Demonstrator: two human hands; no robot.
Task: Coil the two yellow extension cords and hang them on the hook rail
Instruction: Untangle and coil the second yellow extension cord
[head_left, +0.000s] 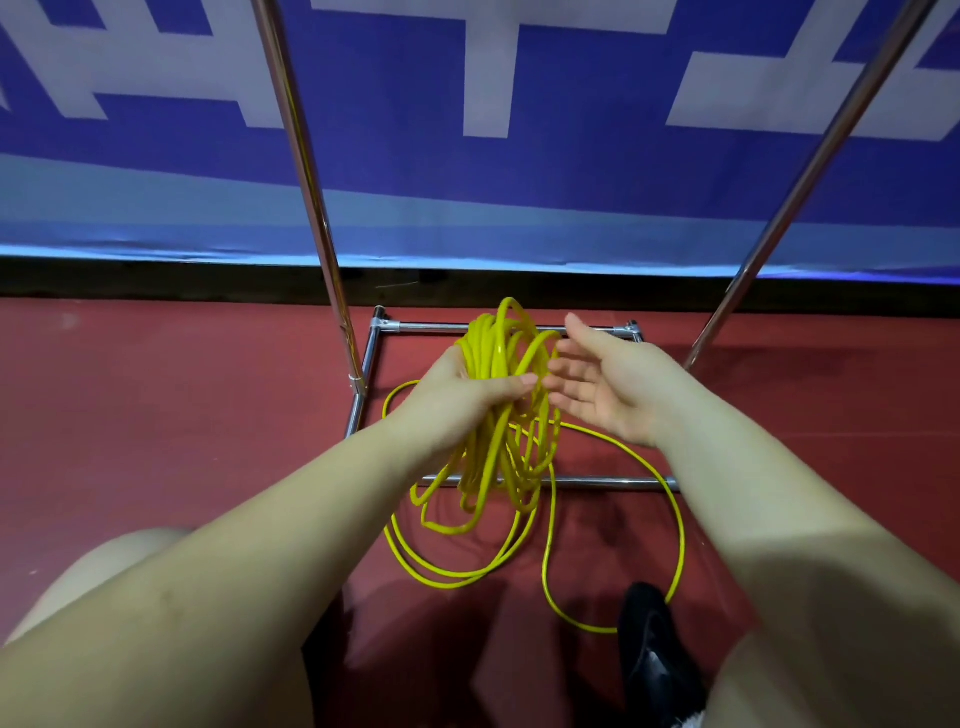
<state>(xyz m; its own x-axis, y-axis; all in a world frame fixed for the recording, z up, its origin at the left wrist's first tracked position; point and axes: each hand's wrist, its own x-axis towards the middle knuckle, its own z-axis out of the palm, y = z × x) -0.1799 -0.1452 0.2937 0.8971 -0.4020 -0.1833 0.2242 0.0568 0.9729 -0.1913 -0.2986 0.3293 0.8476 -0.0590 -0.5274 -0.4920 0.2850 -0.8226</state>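
Note:
My left hand grips a bundle of yellow extension cord gathered into several loops that stick up above the fist and hang down below it. My right hand is open, palm turned toward the bundle, fingers spread just right of the loops and apart from them. Loose cord trails from the bundle in wide loops across the red floor. A second separate cord cannot be told apart. The hook rail's top is out of view.
A chrome rack stands ahead: its square base frame lies on the red floor, and two slanted poles rise from it. A blue and white banner is behind. A black shoe is at bottom right.

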